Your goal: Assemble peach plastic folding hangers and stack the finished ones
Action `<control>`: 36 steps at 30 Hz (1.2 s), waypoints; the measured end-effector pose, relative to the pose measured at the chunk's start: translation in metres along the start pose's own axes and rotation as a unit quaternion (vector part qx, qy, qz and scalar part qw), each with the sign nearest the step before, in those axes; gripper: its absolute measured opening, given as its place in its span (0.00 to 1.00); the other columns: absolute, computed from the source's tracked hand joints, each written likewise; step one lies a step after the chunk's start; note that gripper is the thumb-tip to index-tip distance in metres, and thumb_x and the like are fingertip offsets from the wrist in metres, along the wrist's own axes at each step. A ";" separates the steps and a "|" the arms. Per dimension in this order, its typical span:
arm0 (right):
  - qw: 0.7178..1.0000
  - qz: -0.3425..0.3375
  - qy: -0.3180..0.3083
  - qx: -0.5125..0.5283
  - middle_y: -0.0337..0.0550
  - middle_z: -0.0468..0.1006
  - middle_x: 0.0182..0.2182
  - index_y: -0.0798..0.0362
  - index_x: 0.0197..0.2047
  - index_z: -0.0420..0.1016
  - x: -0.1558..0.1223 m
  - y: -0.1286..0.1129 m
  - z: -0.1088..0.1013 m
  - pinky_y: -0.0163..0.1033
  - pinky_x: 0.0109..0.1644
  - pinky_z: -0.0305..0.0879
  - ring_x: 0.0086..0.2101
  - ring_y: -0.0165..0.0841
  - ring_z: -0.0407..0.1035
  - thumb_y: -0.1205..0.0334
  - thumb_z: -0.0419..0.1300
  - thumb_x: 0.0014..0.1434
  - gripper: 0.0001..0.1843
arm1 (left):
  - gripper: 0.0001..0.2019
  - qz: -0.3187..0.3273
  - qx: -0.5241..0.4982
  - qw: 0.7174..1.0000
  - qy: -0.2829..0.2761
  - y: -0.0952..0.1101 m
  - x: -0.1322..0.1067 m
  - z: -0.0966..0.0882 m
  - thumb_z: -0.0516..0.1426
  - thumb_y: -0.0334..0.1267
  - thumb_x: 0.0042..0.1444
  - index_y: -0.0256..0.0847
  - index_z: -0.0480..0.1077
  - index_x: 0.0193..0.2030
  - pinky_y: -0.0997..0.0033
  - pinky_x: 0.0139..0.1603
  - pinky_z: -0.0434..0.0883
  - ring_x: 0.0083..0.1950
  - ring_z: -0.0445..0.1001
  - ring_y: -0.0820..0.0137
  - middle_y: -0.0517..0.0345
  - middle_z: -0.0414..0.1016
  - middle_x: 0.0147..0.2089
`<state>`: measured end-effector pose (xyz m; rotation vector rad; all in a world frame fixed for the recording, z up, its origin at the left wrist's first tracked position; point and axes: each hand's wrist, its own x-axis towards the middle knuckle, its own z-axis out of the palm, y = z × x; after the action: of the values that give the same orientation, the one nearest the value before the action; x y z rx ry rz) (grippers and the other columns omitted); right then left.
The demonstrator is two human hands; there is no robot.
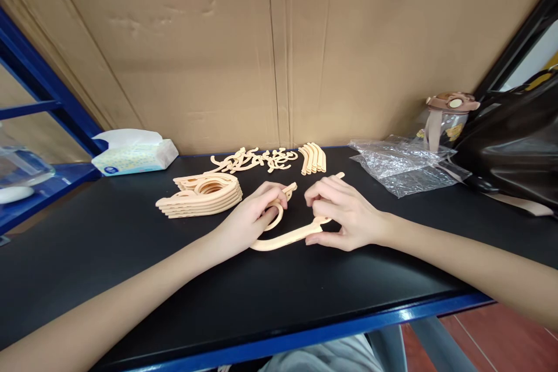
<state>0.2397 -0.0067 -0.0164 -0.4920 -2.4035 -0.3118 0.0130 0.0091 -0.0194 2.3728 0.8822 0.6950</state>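
A curved beige piece (285, 240) is gripped by the left hand (256, 207) at nine o'clock and the right hand (344, 209) at three. Stacked pieces (200, 208) are set at ten.

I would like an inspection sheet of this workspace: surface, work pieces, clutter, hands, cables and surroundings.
Surface: black table, blue edge.
Work pieces: curved cream piece between the hands; stack of pieces at left; small hooks and short bars behind.
Clutter: tissue pack at left; clear plastic bag, bottle and dark bag at right.
Hands: left hand and right hand both grip the curved cream piece.
Cables: nothing seen.
Surroundings: cardboard wall behind, blue frame at left, red floor below.
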 end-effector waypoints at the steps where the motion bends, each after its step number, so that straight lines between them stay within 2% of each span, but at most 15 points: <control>1: 1.000 0.006 -0.011 -0.003 0.48 0.70 0.36 0.54 0.26 0.62 0.000 0.000 0.000 0.41 0.38 0.57 0.34 0.34 0.61 0.46 0.55 0.59 0.21 | 0.09 -0.007 0.008 1.000 0.012 -0.001 0.000 0.000 0.44 0.26 0.60 0.42 0.62 0.38 0.68 0.50 0.63 0.52 0.65 0.68 0.56 0.63 0.51; 6: 0.998 0.038 -0.052 0.008 0.55 0.65 0.53 0.54 0.33 0.61 0.000 -0.001 0.000 0.49 0.50 0.57 0.50 0.42 0.59 0.51 0.54 0.60 0.14 | 0.07 -0.033 0.030 0.998 0.050 -0.001 0.000 0.002 0.43 0.28 0.61 0.43 0.57 0.41 0.68 0.48 0.63 0.47 0.65 0.70 0.58 0.63 0.46; 10: 0.994 0.042 -0.080 0.063 0.60 0.59 0.57 0.54 0.35 0.60 0.001 -0.002 -0.001 0.49 0.55 0.58 0.58 0.43 0.52 0.58 0.52 0.61 0.08 | 0.07 -0.059 0.046 0.994 0.084 0.000 -0.001 0.003 0.44 0.28 0.60 0.44 0.55 0.43 0.69 0.43 0.64 0.41 0.66 0.71 0.60 0.64 0.42; 14: 0.985 0.057 -0.105 0.126 0.60 0.60 0.57 0.53 0.37 0.59 -0.001 -0.002 0.000 0.45 0.47 0.66 0.52 0.39 0.61 0.61 0.51 0.61 0.05 | 0.07 -0.109 0.043 0.985 0.126 -0.002 0.000 0.001 0.45 0.31 0.61 0.44 0.55 0.45 0.71 0.35 0.65 0.34 0.66 0.71 0.62 0.64 0.33; 17: 0.985 0.044 -0.097 0.135 0.56 0.62 0.57 0.53 0.38 0.60 -0.002 -0.002 0.001 0.43 0.43 0.69 0.47 0.36 0.65 0.64 0.51 0.60 0.03 | 0.08 -0.132 0.009 0.981 0.139 -0.007 0.001 0.001 0.45 0.33 0.62 0.45 0.55 0.48 0.73 0.31 0.65 0.31 0.66 0.72 0.62 0.64 0.31; 24: 0.994 -0.039 -0.067 0.072 0.58 0.64 0.55 0.54 0.33 0.63 0.001 -0.009 0.001 0.46 0.53 0.65 0.55 0.41 0.58 0.67 0.51 0.57 0.02 | 0.11 -0.163 -0.044 0.974 0.151 -0.007 0.002 0.002 0.47 0.38 0.61 0.48 0.56 0.51 0.77 0.19 0.66 0.27 0.66 0.72 0.61 0.64 0.32; 27: 0.994 -0.042 -0.084 0.052 0.56 0.66 0.54 0.56 0.36 0.66 0.001 -0.010 0.001 0.44 0.51 0.66 0.51 0.39 0.62 0.66 0.51 0.58 0.05 | 0.10 -0.149 -0.036 0.977 0.150 -0.006 0.003 0.001 0.47 0.36 0.61 0.46 0.56 0.49 0.77 0.22 0.65 0.27 0.66 0.73 0.62 0.64 0.32; 30: 0.994 -0.047 -0.094 0.042 0.53 0.70 0.50 0.56 0.39 0.67 0.001 -0.010 0.002 0.42 0.49 0.67 0.46 0.36 0.65 0.64 0.51 0.61 0.07 | 0.09 -0.125 -0.021 0.980 0.151 -0.008 0.003 0.001 0.47 0.34 0.61 0.45 0.57 0.48 0.74 0.29 0.66 0.31 0.69 0.72 0.60 0.65 0.34; 36: 0.992 -0.066 -0.109 0.008 0.49 0.73 0.39 0.56 0.36 0.67 0.001 -0.009 0.002 0.38 0.43 0.66 0.40 0.34 0.66 0.58 0.49 0.65 0.12 | 0.09 -0.119 -0.017 0.982 0.145 -0.011 0.003 0.001 0.47 0.34 0.62 0.45 0.56 0.49 0.72 0.33 0.66 0.33 0.70 0.72 0.60 0.67 0.37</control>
<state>0.2337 -0.0138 -0.0181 -0.3776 -2.6562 -0.3089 0.0109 0.0181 -0.0264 2.1201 1.2424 0.9614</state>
